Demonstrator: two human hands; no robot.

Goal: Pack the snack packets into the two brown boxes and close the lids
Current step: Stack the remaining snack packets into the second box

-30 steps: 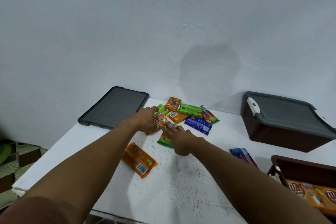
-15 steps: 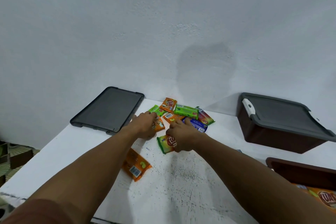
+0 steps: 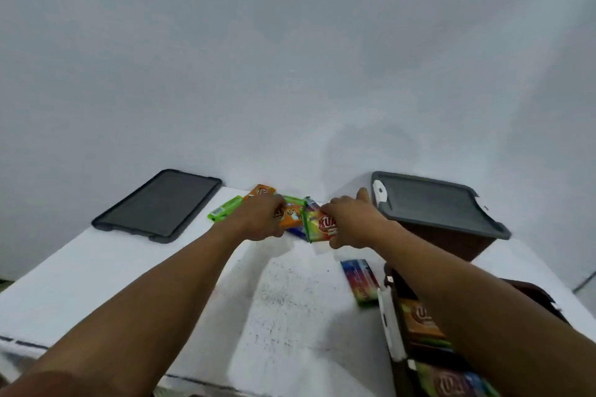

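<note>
Right hand (image 3: 351, 223) clutched a green packet (image 3: 317, 226), left hand (image 3: 258, 219) an orange packet (image 3: 291, 215) — the open box (image 3: 396, 296) lay near-right.

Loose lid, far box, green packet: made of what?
Loose lid: likely moulded plastic, matte dark grey, raised rim. Far box: brown plastic by the look, smooth wall. Green packet in the right hand: glossy printed film with some sheen; plastic or foil unclear.

Bare left hand (image 3: 258, 219), bare right hand (image 3: 351, 223) — forearms (image 3: 161, 293) uncovered.
</note>
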